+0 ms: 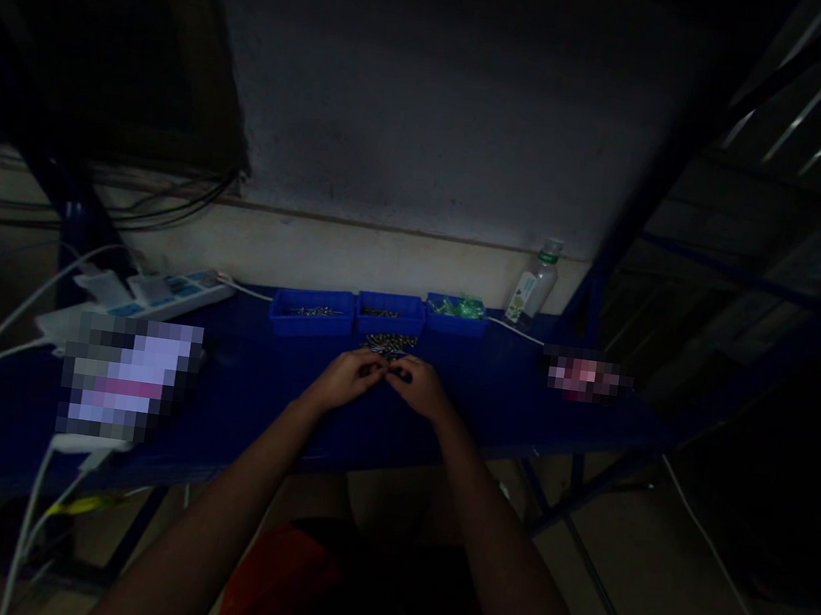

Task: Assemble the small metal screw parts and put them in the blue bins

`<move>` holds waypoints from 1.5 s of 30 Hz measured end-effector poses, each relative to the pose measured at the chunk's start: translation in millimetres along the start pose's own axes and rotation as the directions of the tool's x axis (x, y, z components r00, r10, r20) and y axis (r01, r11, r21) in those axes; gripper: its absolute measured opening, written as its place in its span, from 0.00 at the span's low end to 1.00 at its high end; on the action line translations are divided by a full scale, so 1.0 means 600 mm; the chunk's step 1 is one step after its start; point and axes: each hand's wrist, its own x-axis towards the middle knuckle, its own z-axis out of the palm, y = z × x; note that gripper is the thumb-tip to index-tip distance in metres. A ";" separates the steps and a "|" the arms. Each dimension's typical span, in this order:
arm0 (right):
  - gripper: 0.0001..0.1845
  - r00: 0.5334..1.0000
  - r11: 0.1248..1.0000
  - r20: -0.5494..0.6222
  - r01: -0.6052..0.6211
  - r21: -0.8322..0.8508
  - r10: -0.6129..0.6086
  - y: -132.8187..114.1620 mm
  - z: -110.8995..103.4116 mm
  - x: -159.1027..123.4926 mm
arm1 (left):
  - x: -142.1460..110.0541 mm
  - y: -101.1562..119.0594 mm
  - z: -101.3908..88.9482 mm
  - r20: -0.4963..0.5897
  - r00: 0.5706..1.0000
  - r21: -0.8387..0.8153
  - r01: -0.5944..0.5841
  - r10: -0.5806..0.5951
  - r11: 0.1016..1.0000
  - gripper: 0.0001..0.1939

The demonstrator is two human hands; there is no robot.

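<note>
My left hand [348, 378] and my right hand [416, 385] meet over the blue table, fingertips pinched close together. Whatever sits between the fingers is too small and dark to make out. Just beyond the fingertips lies a loose pile of small brassy metal parts [400, 342]. Behind the pile stand three blue bins in a row. Thin silvery metal pieces lie in the left bin [310, 323]. The middle bin [388, 326] contains small brassy parts, and the right bin [455, 324] holds green and clear plastic.
A clear bottle [532, 285] stands by the wall at the back right. On the left are a white power strip [170, 292] with plugs and a blurred-out device [133, 380] with white cables. Another blurred item [587, 377] lies at the right. The table [245, 417] has a front edge near my forearms.
</note>
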 end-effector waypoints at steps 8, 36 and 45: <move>0.08 1.000 1.000 0.006 0.004 0.011 -0.004 0.002 0.000 0.000 | 0.000 0.003 -0.002 -0.021 0.999 0.019 -0.024 0.025 1.000 0.13; 0.05 0.983 0.999 -0.181 0.038 -0.006 -0.038 -0.021 -0.006 -0.003 | 0.001 -0.019 0.014 0.037 0.999 -0.017 0.022 -0.021 1.000 0.11; 0.04 0.991 0.995 -0.124 -0.060 -0.084 0.049 -0.005 0.005 -0.001 | 0.004 -0.010 0.006 -0.031 0.998 0.036 0.052 -0.051 0.998 0.10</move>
